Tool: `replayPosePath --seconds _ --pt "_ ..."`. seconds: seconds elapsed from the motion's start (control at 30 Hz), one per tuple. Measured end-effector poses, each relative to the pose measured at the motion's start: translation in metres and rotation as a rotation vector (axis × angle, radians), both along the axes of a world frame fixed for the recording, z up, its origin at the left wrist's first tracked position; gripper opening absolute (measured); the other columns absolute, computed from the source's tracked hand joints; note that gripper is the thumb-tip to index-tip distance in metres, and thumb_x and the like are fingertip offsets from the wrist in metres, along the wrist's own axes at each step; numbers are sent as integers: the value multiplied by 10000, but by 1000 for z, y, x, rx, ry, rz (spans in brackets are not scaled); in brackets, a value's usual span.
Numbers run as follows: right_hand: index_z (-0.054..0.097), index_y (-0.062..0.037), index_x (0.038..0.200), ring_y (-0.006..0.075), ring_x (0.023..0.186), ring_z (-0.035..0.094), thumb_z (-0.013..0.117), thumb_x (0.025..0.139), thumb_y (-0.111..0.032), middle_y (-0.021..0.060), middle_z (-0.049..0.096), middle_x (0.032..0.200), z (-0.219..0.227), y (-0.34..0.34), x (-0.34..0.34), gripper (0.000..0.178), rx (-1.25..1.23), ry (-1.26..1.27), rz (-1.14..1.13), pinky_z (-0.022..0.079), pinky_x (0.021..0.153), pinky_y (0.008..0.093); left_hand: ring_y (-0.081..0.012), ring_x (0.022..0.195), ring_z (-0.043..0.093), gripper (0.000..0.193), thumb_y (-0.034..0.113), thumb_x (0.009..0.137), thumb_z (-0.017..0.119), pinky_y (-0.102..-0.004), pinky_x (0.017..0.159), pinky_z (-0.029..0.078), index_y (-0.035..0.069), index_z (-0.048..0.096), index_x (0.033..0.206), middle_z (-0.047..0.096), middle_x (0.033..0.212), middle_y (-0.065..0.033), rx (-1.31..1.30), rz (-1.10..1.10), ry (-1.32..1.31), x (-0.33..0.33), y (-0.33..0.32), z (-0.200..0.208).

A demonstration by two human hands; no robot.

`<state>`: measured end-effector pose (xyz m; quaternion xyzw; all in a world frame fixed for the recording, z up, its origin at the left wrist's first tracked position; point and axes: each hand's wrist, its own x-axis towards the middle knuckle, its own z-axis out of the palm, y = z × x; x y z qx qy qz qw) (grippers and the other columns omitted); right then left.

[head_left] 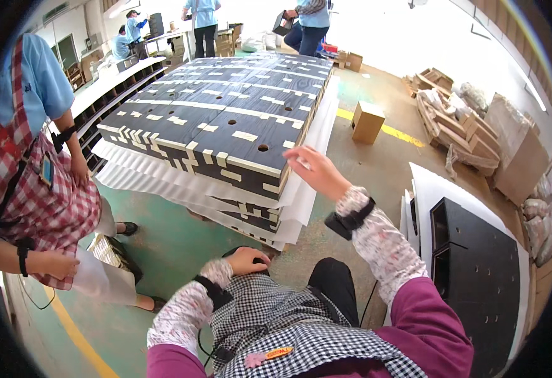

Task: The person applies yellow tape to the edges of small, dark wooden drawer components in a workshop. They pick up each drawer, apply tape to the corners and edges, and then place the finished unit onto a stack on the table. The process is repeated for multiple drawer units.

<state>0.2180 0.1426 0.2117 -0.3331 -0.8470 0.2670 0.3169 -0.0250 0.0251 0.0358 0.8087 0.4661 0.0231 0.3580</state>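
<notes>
I see open green floor (162, 246) between my hands and the tall stack of dark wooden panels (225, 120); a person in a checked apron (30, 189) crowds the left, black drilled panels (477, 271) block the right.

Stack of dark panels (225, 120) with pale tape strips, white sheets between.

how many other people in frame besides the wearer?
5: one in a checked apron at left, two at the far-left bench, two standing at the top. More may be hidden.
</notes>
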Motion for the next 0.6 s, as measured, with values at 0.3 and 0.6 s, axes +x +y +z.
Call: replayPosePath --seconds 0.3,0.6 --pt "473 -13 1304 308 1325 353 414 963 -325 183 445 1375 -63 63 -36 466 445 -317 -269 272 1106 376 -247 1011 598 325 261 894 576 -347 912 441 1 620 1085 653 1033 -141 528 357 -631 10 52 159" --pt "559 -31 1207 299 1164 505 436 944 -240 144 566 1223 -41 59 -47 357 507 -387 -292 387 1006 370 -263 1296 390 470 469 922 438 -493 1087 218 158 532 1263 526 1299 -79 722 450 -9 35 124 135"
